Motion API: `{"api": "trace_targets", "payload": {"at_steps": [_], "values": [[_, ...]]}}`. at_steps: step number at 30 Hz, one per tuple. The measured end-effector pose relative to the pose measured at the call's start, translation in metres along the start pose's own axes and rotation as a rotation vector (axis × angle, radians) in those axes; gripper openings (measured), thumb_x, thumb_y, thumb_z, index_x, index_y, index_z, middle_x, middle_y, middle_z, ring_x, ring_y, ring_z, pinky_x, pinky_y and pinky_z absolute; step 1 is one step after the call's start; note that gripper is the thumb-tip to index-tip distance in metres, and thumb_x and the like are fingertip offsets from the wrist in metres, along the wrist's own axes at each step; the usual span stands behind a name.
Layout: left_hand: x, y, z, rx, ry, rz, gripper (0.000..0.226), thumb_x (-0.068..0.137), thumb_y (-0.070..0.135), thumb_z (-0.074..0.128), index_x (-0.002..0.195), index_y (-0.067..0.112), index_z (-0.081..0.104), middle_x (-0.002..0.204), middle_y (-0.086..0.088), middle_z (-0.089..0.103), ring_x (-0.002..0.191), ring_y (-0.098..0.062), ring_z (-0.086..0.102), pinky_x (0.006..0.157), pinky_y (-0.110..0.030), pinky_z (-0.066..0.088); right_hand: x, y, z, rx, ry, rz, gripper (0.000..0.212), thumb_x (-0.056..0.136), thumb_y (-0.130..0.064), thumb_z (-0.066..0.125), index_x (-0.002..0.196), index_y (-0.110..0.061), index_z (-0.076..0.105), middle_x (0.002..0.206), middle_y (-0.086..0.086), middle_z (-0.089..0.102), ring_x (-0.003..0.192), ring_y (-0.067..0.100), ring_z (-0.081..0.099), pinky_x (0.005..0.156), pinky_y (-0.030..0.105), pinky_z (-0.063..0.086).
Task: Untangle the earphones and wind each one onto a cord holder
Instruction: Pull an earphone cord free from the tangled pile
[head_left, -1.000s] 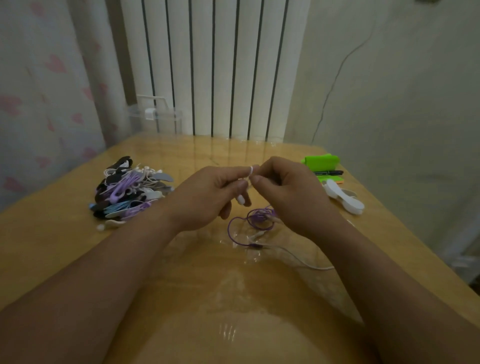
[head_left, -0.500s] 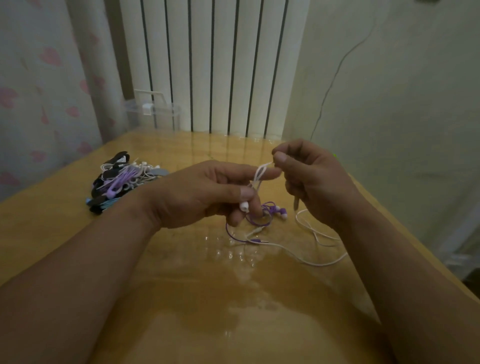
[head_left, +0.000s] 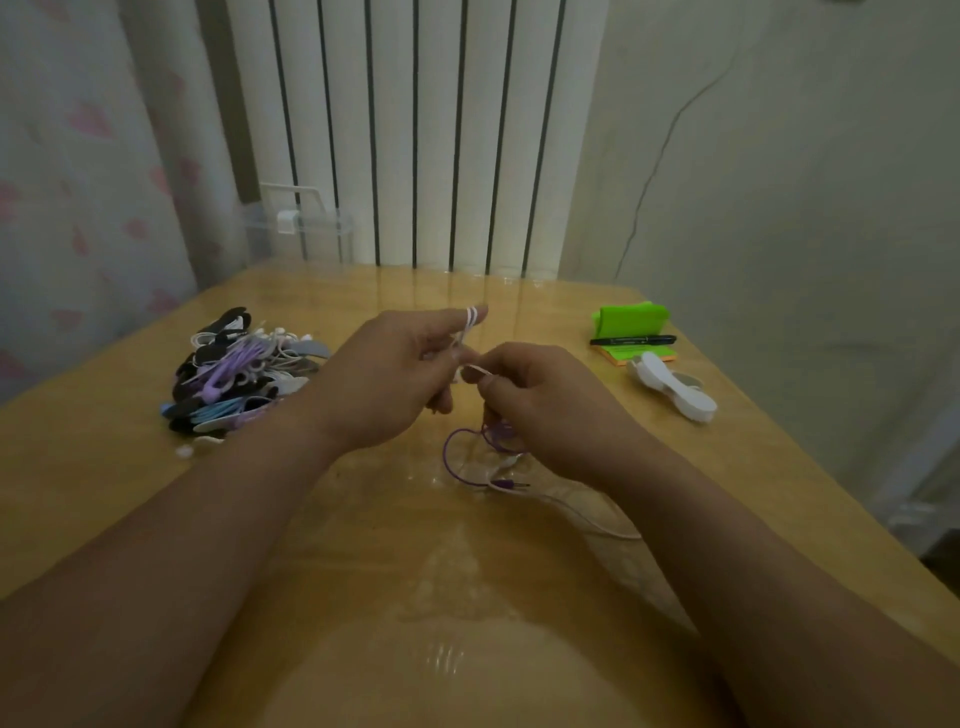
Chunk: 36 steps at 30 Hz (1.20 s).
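The left hand is curled, with the white earphone cord looped twice round the tip of its forefinger. The right hand pinches the same cord between thumb and forefinger just beside it, over the middle of the tabletop. The rest of the white cord trails across the tabletop under the right wrist. There it lies touching or crossing the purple earphone, whose plug points right. My guess is that a pull now could drag the purple loop up with the white cord and tighten the tangle. The turns on the fingertip could also slip off if the pinch loosens. The count is two hands and two earphones in play, one white and one purple. One white cord holder lies to the right, near one black marker, one green stand and one orange notepad. To the left is one heap of holders and earphones, too jumbled to count, and one clear box sits at the back.
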<state>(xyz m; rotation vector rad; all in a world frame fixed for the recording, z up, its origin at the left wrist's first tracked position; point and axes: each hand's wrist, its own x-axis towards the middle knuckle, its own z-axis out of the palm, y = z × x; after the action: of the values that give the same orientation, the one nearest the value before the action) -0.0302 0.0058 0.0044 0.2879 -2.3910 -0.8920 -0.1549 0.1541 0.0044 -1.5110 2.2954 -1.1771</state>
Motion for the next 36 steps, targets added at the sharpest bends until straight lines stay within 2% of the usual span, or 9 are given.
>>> {"api": "trace_targets", "payload": {"at_steps": [4, 7, 12, 18, 26, 32, 34, 35, 36], "values": [[-0.001, 0.007, -0.001, 0.208, -0.243, 0.008, 0.03, 0.109, 0.023, 0.051, 0.134, 0.032, 0.064, 0.085, 0.023, 0.072, 0.069, -0.009, 0.065, 0.071, -0.035, 0.055, 0.002, 0.001, -0.012, 0.02, 0.133, -0.032, 0.011, 0.099, -0.017, 0.06, 0.102, -0.025, 0.066, 0.085, -0.006, 0.07, 0.079, 0.004, 0.066, 0.069, 0.024, 0.057], [-0.003, 0.013, -0.006, 0.121, -0.343, 0.016, 0.024, 0.109, 0.022, 0.052, 0.126, 0.026, 0.069, 0.091, 0.012, 0.074, 0.069, -0.013, 0.064, 0.07, -0.034, 0.055, 0.005, 0.004, -0.02, 0.088, 0.186, -0.09, 0.009, 0.096, -0.016, 0.067, 0.096, -0.025, 0.066, 0.085, -0.003, 0.072, 0.082, 0.008, 0.07, 0.076, 0.039, 0.059], [-0.004, 0.013, -0.019, -0.151, -0.452, -0.05, 0.025, 0.108, 0.015, 0.054, 0.114, 0.028, 0.075, 0.091, -0.007, 0.075, 0.068, -0.014, 0.057, 0.068, -0.027, 0.052, 0.001, 0.004, -0.031, 0.108, 0.094, -0.122, 0.014, 0.092, -0.028, 0.079, 0.1, -0.023, 0.068, 0.081, -0.004, 0.076, 0.072, 0.003, 0.071, 0.055, 0.013, 0.046], [-0.005, 0.008, -0.02, -0.491, -0.686, -0.148, 0.037, 0.104, 0.012, 0.055, 0.138, 0.018, 0.067, 0.087, -0.009, 0.069, 0.067, -0.012, 0.054, 0.064, -0.022, 0.049, 0.006, 0.013, -0.043, 0.541, 0.062, -0.057, 0.01, 0.098, -0.016, 0.069, 0.092, -0.008, 0.066, 0.068, 0.007, 0.064, 0.048, 0.013, 0.036, 0.044, 0.025, 0.029], [0.002, 0.008, -0.008, -0.897, -0.281, -0.096, 0.04, 0.102, 0.02, 0.056, 0.14, 0.028, 0.066, 0.11, -0.019, 0.064, 0.047, -0.007, 0.039, 0.05, -0.021, 0.03, 0.003, 0.009, -0.001, 0.557, -0.027, 0.08, 0.032, 0.11, -0.033, 0.05, 0.103, -0.008, 0.069, 0.062, -0.004, 0.048, 0.055, 0.011, 0.036, 0.05, 0.027, 0.033], [0.001, 0.004, -0.001, -0.453, 0.062, -0.101, 0.039, 0.108, 0.02, 0.054, 0.147, 0.027, 0.058, 0.109, -0.008, 0.078, 0.048, -0.008, 0.034, 0.047, -0.028, 0.043, -0.002, -0.003, 0.004, 0.204, -0.051, -0.009, 0.024, 0.107, -0.033, 0.054, 0.104, -0.022, 0.075, 0.064, -0.009, 0.059, 0.058, 0.007, 0.052, 0.057, 0.031, 0.045], [0.0, 0.002, 0.002, -0.301, 0.07, -0.064, 0.04, 0.107, 0.017, 0.056, 0.146, 0.027, 0.059, 0.103, -0.003, 0.079, 0.059, 0.0, 0.066, 0.075, -0.037, 0.059, -0.001, -0.003, -0.002, 0.121, -0.035, -0.007, 0.022, 0.105, -0.035, 0.06, 0.103, -0.02, 0.076, 0.068, -0.01, 0.067, 0.059, 0.01, 0.061, 0.059, 0.036, 0.055], [0.0, 0.0, 0.002, -0.218, 0.055, -0.044, 0.041, 0.107, 0.017, 0.058, 0.146, 0.026, 0.059, 0.1, 0.007, 0.079, 0.103, 0.005, 0.057, 0.098, -0.034, 0.038, -0.001, -0.001, -0.006, 0.053, -0.016, -0.008, 0.019, 0.104, -0.035, 0.062, 0.102, -0.022, 0.075, 0.073, -0.007, 0.07, 0.063, 0.01, 0.066, 0.063, 0.036, 0.058], [0.0, -0.001, 0.001, -0.128, 0.026, -0.024, 0.041, 0.106, 0.018, 0.058, 0.146, 0.028, 0.059, 0.095, 0.016, 0.078, 0.097, 0.004, 0.07, 0.096, -0.025, 0.05, 0.0, 0.001, -0.01, -0.012, 0.014, -0.014, 0.015, 0.102, -0.034, 0.063, 0.1, -0.025, 0.075, 0.076, -0.006, 0.07, 0.066, 0.009, 0.066, 0.063, 0.036, 0.059]]}}
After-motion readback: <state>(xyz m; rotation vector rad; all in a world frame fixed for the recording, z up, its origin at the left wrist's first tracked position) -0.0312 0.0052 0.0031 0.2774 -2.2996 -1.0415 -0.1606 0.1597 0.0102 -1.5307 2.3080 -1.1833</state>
